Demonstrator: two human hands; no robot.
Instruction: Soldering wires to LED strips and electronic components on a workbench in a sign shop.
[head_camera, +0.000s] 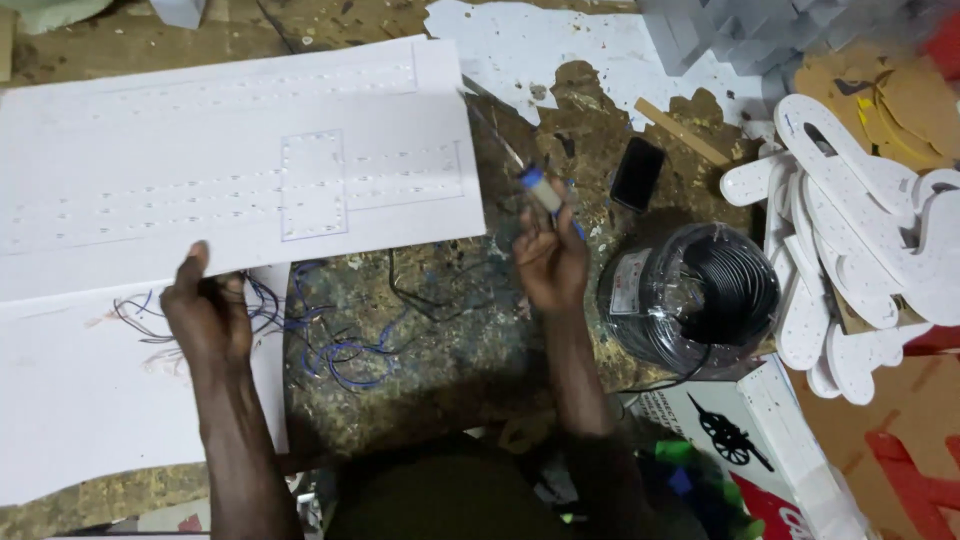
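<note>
My left hand (205, 310) grips the near edge of a large white board (230, 160) that has rows of small holes and a drawn rectangle, lifting it off the bench. Thin blue and black wires (340, 350) hang from beneath the board by that hand. My right hand (550, 260) is closed around a small tube-shaped tool with a blue band (540, 188), held upright to the right of the board's corner.
A coil of black cable (700, 295) sits right of my right hand, a black phone (637, 173) behind it. White perforated cut-out shapes (860, 230) pile at the far right. Another white sheet (90, 390) lies at the lower left on the stained bench (450, 340).
</note>
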